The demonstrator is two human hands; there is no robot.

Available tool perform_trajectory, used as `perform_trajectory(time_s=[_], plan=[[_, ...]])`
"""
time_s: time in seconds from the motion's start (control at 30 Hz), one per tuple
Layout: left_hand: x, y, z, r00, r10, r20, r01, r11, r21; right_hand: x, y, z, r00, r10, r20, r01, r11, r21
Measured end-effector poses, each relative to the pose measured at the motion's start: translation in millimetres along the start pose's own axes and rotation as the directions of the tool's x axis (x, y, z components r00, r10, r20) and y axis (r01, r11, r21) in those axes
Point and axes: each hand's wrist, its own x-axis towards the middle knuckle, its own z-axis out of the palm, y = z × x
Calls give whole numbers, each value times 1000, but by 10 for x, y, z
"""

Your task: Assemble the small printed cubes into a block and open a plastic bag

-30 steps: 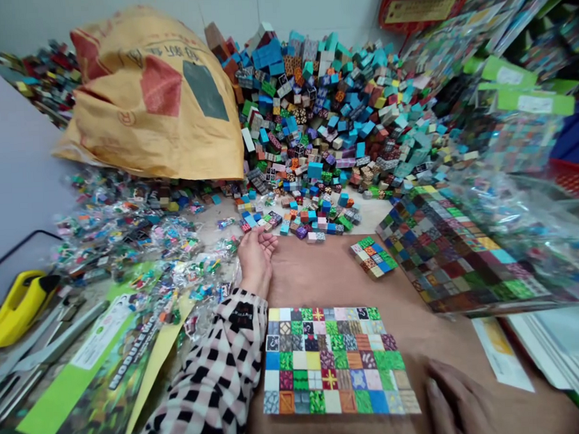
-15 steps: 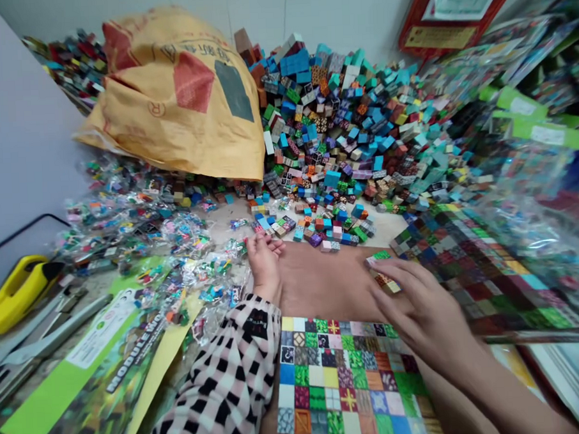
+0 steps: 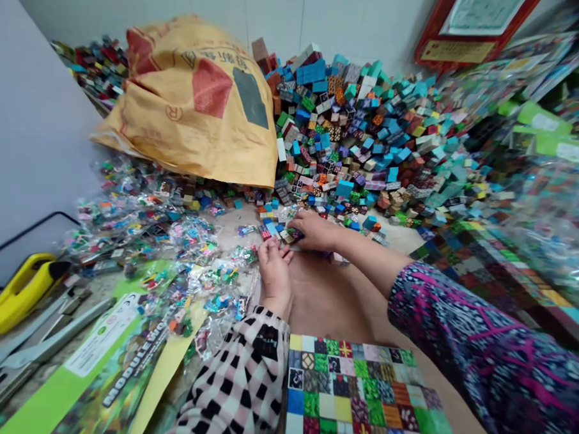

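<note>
**Entry: small printed cubes, loose lot, on bench (image 3: pixel 331 298)**

1. Cube panel (image 3: pixel 355 393), at 6 o'clock from the hands: cubes packed flat in a square, patterned faces up, touching edge to edge.
2. Left hand (image 3: pixel 275 269), checked sleeve: palm down on the bench, fingers side by side and lightly bent, tips at the edge of the scatter. Whether its grip pinched anything could not be told.
3. Right hand (image 3: pixel 315 230), patterned sleeve: just beyond the left, at 1 o'clock of it, fingers curled down over the cubes. Grip hidden beneath the knuckles, so it could not be told either.
4. Loose cubes (image 3: pixel 357 222), around and under both hands. Judged light, rigid and smooth-faced (likely to skid if pushed). Each is best taken by two opposite flat faces, thumb against forefinger; corners would offer poor purchase.
5. Clear packets (image 3: pixel 175 235), at 9 o'clock: small pieces in crinkled film.
6. Yellow tool (image 3: pixel 19 293), far at 9 o'clock.
7. Yellow sack (image 3: pixel 193 99), at 11 o'clock, slumped against the heap.
8. Cube heap (image 3: pixel 362 124), at 12 to 1 o'clock, banked against the wall.
</note>
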Motion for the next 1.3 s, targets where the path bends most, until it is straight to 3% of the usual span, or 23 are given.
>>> perform_trajectory(time_s=[0.17,0.8,1.1,1.3], plan=[[-5,6,-14,1000,17,21,-17,1000,15,155,-3,36,999,5,52,-6,1000,12],[-10,20,3,1000,-4,13,3,999,48,156,-27,134,986,-168,-17,168,976,141],[1,13,-15,999,3,37,-5,997,71,64,-31,134,989,-141,-41,145,980,138],[-18,48,18,1000,-16,15,15,996,84,104,-36,108,990,-138,30,133,984,117]])
